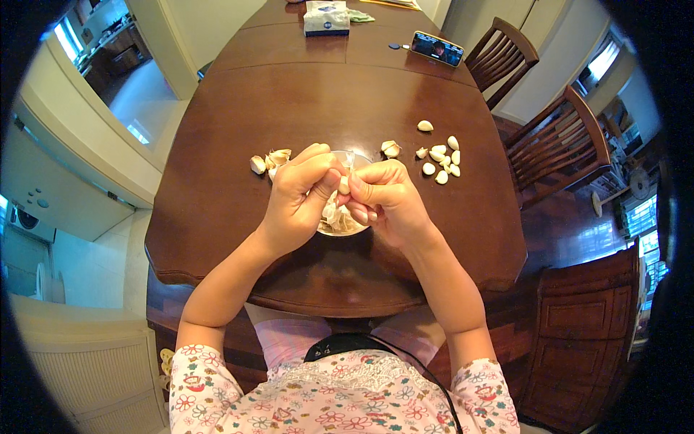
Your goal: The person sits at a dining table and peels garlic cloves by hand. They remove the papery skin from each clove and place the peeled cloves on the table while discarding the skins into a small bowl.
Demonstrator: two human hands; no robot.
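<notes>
Both hands meet above a round bowl [347,230] that holds papery garlic skins [335,217]. Between the fingertips is a garlic clove [344,185], with a thin piece of skin standing up from it. My left hand [303,190] grips the clove from the left. My right hand [387,198] pinches it and its skin from the right. To the left lie unpeeled garlic cloves [278,157], partly hidden behind my left hand. A clove with skin on it [390,149] sits just beyond my right hand. Several peeled white cloves [438,153] are scattered farther right.
The wooden table [260,108] has a rounded edge close to my lap. Toward its far end stand a tissue pack [327,19] and a phone [437,49] propped up with its screen lit. Wooden chairs [564,141] line the right side.
</notes>
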